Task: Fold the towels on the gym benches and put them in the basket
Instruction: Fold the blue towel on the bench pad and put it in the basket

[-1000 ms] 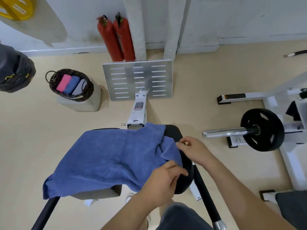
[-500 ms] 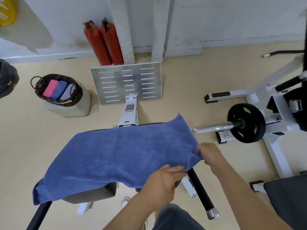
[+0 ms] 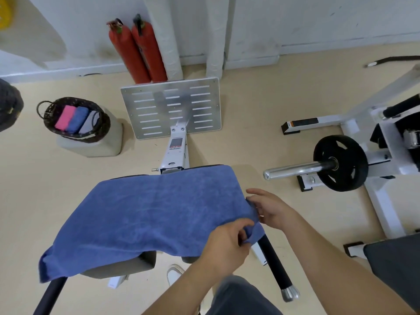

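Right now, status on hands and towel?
Left hand pinches blue towel at near corner. Right hand at its right edge, grip unclear. Towel spread over bench, unfolded. Nothing lying on it.

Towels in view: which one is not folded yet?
The big blue towel spread flat over the bench, one corner pinched by the left hand. The pink towel, small blue towel and grey towel lie folded in the basket.

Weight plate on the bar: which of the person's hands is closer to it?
Right. The right hand is at the right edge of the towel, on the side facing the plate. The left hand pinches the near right corner of the towel, farther from the plate.
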The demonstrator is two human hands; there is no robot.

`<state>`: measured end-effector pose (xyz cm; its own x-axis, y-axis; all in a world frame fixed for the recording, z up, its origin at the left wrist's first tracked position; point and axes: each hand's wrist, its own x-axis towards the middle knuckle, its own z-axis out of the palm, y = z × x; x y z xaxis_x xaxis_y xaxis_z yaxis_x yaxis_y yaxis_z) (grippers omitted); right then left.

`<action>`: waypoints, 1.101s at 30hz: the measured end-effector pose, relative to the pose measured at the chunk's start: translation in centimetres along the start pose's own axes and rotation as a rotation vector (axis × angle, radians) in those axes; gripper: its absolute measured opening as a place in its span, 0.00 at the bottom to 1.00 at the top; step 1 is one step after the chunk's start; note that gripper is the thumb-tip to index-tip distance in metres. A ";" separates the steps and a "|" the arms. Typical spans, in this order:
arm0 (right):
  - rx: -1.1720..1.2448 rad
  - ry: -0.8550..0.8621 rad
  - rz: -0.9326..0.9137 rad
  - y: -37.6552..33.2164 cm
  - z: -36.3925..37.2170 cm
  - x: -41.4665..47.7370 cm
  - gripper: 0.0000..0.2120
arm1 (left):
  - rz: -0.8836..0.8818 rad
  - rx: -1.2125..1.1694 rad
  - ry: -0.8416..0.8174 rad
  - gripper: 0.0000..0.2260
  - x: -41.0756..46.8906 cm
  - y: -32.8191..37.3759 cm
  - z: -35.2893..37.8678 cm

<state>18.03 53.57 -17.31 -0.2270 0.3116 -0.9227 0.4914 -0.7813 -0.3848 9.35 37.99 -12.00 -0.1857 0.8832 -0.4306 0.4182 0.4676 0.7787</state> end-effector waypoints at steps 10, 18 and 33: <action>0.089 0.167 -0.244 -2.4 -1.3 2.3 0.16 | -0.143 0.019 -0.118 0.07 2.6 1.1 -0.3; -0.087 0.141 -0.219 -3.4 -1.7 1.6 0.19 | -0.312 -0.366 -0.282 0.05 2.5 2.9 -1.7; -1.313 0.061 -0.766 -12.1 7.0 -3.9 0.11 | -0.301 -0.691 0.381 0.10 -5.8 -0.5 -10.4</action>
<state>7.08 58.00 -8.94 -0.7488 0.4528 -0.4840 0.6593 0.5834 -0.4743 0.93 32.98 -5.13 -0.5412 0.6111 -0.5776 -0.3124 0.4917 0.8128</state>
